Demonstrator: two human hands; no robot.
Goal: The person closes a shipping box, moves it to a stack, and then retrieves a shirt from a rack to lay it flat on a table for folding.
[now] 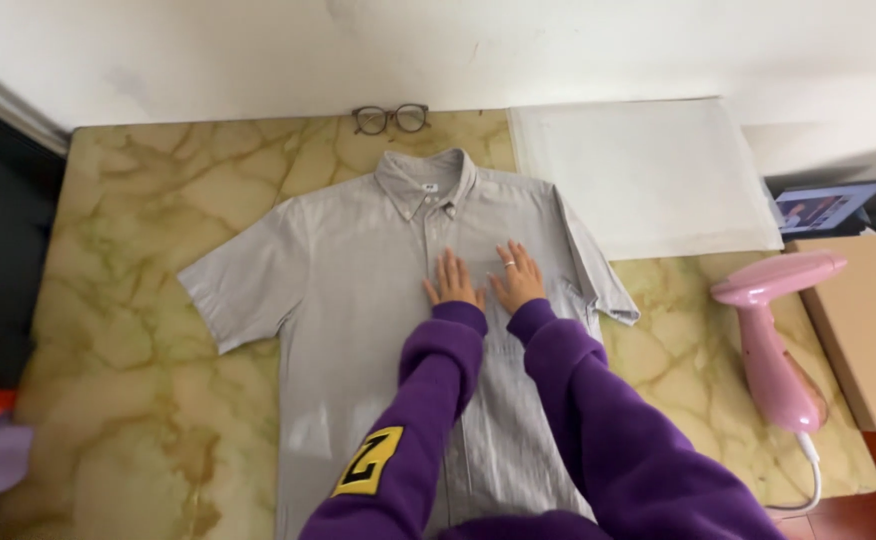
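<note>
A home: marble-patterned table (138, 300), pink garment steamer (773, 350), eyeglasses (391, 119).

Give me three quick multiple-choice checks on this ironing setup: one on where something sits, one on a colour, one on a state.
1. Where are the eyeglasses?
A. On the shirt's chest
B. On the table above the shirt's collar, by the wall
C. On the cardboard box

2. What colour is the garment steamer?
A. Pink
B. Blue
C. Black

3. How do the two hands lie?
A. Both raised off the table
B. One holds the steamer
C. Both flat, palms down, on the shirt's chest

Key:
1 B: the eyeglasses lie on the marble table just beyond the collar of the grey shirt.
2 A: the steamer lying to the right of the shirt is pink.
3 C: the left hand and right hand press side by side on the shirt, fingers spread, holding nothing.
</note>
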